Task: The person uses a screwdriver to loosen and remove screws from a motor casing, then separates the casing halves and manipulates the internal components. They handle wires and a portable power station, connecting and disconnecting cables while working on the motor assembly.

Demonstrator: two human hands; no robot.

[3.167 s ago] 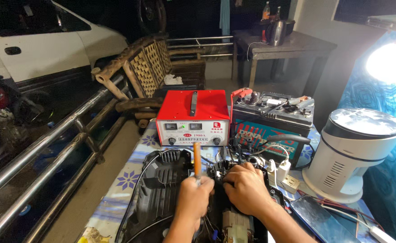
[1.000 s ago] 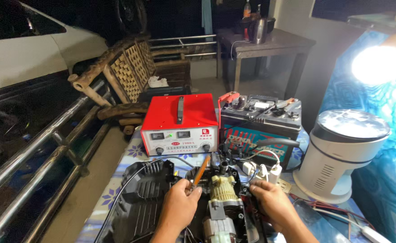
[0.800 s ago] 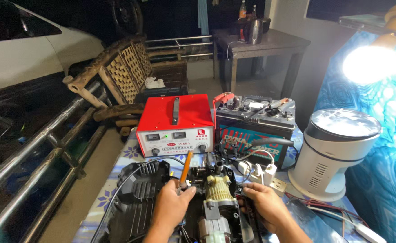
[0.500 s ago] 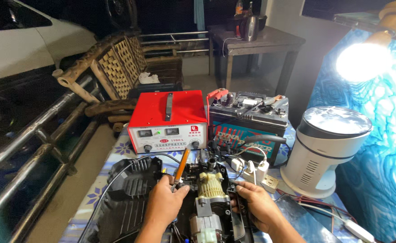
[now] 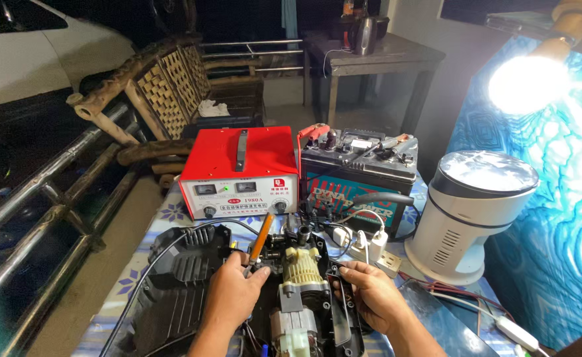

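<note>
Lower centre: left hand (image 5: 233,299) grips orange-handled screwdriver (image 5: 259,239), tip down beside the motor (image 5: 301,277) | right hand (image 5: 371,297) rests on black housing edge (image 5: 338,311) just right of motor | open black casing (image 5: 179,284) lower left | centre: red box with dials (image 5: 238,173), battery (image 5: 360,173) to its right | right: white round appliance (image 5: 469,215) | upper right: bright lamp (image 5: 525,82).
</note>
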